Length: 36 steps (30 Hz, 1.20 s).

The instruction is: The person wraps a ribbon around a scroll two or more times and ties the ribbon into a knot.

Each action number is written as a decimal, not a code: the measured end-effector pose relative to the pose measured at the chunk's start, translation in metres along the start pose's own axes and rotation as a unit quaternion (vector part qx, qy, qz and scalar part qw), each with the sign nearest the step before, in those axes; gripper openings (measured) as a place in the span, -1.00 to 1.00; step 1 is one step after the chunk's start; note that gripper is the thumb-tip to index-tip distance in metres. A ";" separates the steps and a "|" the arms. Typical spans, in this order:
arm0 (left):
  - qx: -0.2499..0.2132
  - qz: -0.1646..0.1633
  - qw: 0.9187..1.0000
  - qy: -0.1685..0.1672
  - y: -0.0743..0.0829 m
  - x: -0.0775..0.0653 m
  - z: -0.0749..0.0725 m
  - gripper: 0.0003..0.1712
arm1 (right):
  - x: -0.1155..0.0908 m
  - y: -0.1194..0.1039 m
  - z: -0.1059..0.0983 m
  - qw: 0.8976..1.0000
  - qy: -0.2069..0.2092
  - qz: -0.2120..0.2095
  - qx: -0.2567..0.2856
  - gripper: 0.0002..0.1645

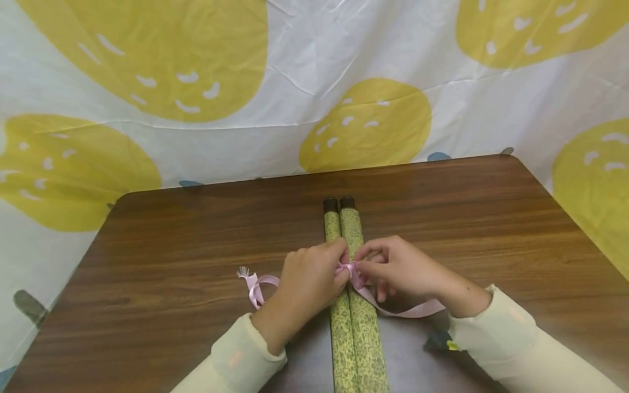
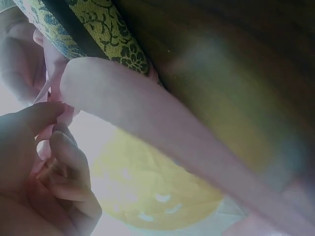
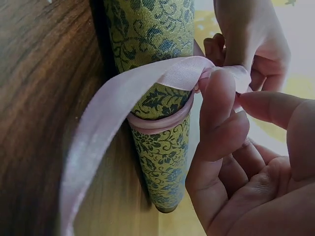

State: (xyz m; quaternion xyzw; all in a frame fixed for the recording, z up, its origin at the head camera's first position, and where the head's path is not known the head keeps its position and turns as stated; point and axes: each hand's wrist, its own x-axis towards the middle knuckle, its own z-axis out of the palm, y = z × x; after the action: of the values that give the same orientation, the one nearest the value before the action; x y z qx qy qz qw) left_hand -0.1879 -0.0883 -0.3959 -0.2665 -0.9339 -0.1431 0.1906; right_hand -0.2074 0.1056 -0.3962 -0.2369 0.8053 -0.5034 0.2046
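Two green brocade scroll rolls (image 1: 366, 338) with dark end knobs (image 1: 347, 202) lie side by side, pointing away from me. A pink satin ribbon (image 3: 106, 101) is wrapped around them and gathered at a knot on top. My left hand (image 1: 310, 273) pinches the ribbon at the knot between thumb and forefinger. From the other side, my right hand (image 1: 405, 268) pinches ribbon close by, its fingertips almost meeting the left ones. One ribbon tail (image 1: 415, 311) trails right under the right hand. The other, a frayed end (image 1: 244, 273), curls out left of the left hand.
The rolls rest on a brown wood-grain table (image 1: 172, 256) with rounded far corners. Behind it hangs a white curtain (image 1: 275, 98) printed with large yellow shapes. A dark patch with a bit of yellow (image 1: 453, 345) shows by the right sleeve.
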 end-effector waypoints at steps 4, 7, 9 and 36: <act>-0.001 0.005 1.000 0.002 -0.001 -0.001 0.000 -0.90 | 0.000 0.001 0.000 1.000 0.003 0.000 -0.006 -0.81; -0.015 0.002 1.000 -0.005 -0.001 -0.001 -0.001 -0.91 | 0.000 0.002 0.001 1.000 0.010 -0.001 -0.004 -0.84; -0.028 -0.001 1.000 -0.007 -0.002 -0.002 -0.003 -0.92 | 0.001 0.003 0.001 1.000 0.013 -0.001 -0.001 -0.85; -0.063 0.013 0.997 -0.039 -0.002 0.003 -0.014 -0.94 | 0.000 0.003 -0.004 1.000 0.015 -0.007 0.007 -0.82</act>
State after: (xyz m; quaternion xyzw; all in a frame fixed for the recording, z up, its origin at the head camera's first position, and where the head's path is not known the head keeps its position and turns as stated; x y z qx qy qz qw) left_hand -0.1874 -0.0940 -0.3827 -0.2952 -0.9263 -0.1887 0.1390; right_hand -0.2104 0.1092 -0.3978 -0.2336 0.8033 -0.5137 0.1902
